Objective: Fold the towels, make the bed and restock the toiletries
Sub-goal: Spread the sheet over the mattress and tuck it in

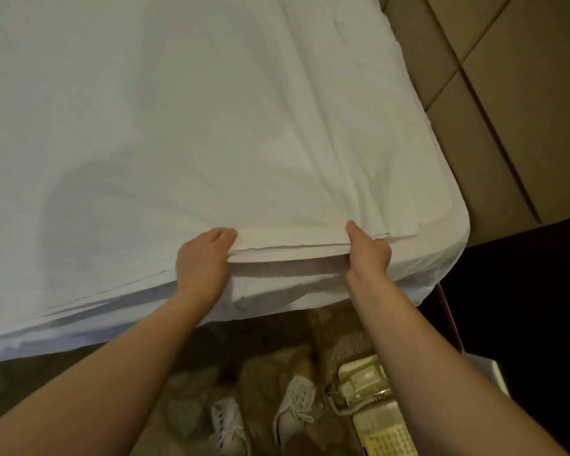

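A white sheet (pixel 211 133) covers the bed (pixel 441 258). At its near edge, close to the right corner, the left hand (pixel 203 261) and right hand (pixel 369 251) grip the sheet's folded hem, fingers (pixel 225 234) curled round it. A telephone (pixel 375 416) lies near right.

Left hand (pixel 202 262) and right hand (pixel 369 250) gripping white sheet (pixel 211 126) edge — near mattress corner, telephone (pixel 372 406) below

Parts being hidden or cut off
The undersides of the left hand (pixel 203 258) and right hand (pixel 367 250) are being covered by the sheet (pixel 211 126) edge being pinched; the bed (pixel 441 258) is being cut off left and top; the telephone (pixel 384 432) is being partly hidden by the right forearm and cropped below.
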The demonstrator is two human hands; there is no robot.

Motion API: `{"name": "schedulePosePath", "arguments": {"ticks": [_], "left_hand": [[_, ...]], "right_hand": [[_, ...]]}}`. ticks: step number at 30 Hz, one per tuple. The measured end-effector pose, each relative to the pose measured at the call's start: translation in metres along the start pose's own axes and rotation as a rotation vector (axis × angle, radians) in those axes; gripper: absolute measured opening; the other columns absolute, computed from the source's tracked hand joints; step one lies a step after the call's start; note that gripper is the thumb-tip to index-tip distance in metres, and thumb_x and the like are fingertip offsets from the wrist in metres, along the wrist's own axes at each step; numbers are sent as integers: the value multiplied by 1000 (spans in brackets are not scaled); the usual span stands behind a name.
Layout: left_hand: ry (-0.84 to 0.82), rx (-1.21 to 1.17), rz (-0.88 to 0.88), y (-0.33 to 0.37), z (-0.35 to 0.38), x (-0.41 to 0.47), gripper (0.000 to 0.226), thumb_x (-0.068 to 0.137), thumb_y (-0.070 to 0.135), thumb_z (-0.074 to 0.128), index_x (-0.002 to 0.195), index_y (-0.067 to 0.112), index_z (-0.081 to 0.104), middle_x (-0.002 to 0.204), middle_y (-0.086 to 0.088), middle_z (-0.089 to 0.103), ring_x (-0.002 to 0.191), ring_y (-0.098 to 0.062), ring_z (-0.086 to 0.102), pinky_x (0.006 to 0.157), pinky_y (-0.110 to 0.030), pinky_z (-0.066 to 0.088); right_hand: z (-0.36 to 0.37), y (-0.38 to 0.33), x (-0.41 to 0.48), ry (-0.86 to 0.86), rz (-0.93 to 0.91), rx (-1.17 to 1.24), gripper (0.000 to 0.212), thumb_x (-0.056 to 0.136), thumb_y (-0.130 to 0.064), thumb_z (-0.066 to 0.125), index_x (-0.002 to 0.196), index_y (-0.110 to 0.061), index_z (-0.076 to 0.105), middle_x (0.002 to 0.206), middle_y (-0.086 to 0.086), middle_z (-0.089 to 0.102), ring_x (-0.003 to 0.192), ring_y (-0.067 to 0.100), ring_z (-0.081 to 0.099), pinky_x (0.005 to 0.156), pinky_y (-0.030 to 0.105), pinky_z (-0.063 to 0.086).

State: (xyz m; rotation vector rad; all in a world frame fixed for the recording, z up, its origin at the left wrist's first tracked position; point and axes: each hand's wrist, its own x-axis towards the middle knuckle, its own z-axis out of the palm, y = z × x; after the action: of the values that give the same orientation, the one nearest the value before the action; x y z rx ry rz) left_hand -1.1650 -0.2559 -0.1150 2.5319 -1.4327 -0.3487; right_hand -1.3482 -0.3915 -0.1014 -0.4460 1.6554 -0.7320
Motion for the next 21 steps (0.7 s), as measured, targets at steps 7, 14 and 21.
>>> {"name": "schedulePosePath", "arguments": {"ticks": [7,14,21], "left_hand": [[-24,203,-52,-79,-17,-32,20,78,-3,63,96,4,68,93,-20,65,80,-38,58,69,-42,44],[-153,-953,-633,5,12,-75,17,96,29,51,92,14,59,94,-9,62,90,-22,61,78,-29,50],[172,-2237,-1104,1,11,-43,56,89,43,60,132,9,49,137,-11,50,126,-26,49,104,-39,38]], "right_hand": [[19,17,0,-227,150,64,39,86,-19,71,119,-5,56,112,11,65,94,26,65,76,42,58],[39,38,-35,-341,225,192,26,90,-20,65,112,-6,62,109,12,68,92,25,67,76,38,58],[30,49,-24,-145,39,46,13,89,-16,66,93,-7,58,88,5,63,75,19,63,80,39,57]]}}
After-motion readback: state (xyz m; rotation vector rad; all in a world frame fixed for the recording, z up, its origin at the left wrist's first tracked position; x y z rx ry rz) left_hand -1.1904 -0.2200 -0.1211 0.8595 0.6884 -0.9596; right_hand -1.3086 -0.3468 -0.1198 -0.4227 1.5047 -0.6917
